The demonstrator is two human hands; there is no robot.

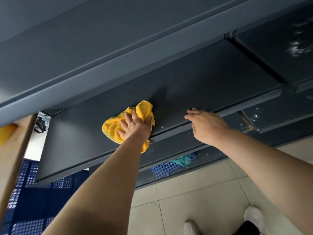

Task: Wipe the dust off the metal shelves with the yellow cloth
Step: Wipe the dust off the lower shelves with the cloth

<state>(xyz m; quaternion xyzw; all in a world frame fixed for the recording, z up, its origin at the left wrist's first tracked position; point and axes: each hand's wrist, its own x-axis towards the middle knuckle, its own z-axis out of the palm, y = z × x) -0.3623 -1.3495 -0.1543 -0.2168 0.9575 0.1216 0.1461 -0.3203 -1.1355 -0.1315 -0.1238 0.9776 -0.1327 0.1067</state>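
A dark grey metal shelf (194, 85) runs across the middle of the head view. On it lies a crumpled yellow cloth (112, 124), near the shelf's front edge. My left hand (135, 127) presses flat on the cloth with its fingers spread, and a fold of cloth bunches between thumb and fingers. My right hand (205, 126) rests on the shelf's front lip to the right of the cloth, fingers apart, holding nothing. A higher shelf (84, 53) overhangs at the top, and a lower shelf (169, 146) shows pale dust specks.
A neighbouring shelf unit (291, 43) at the right carries white smudges. Under the shelves lie a blue perforated tray (163, 169) and a teal cloth (182, 161). Dark blue crates (32, 192) stand at the lower left beside a wooden post (18, 160). My white shoes (253, 215) stand on beige tiles.
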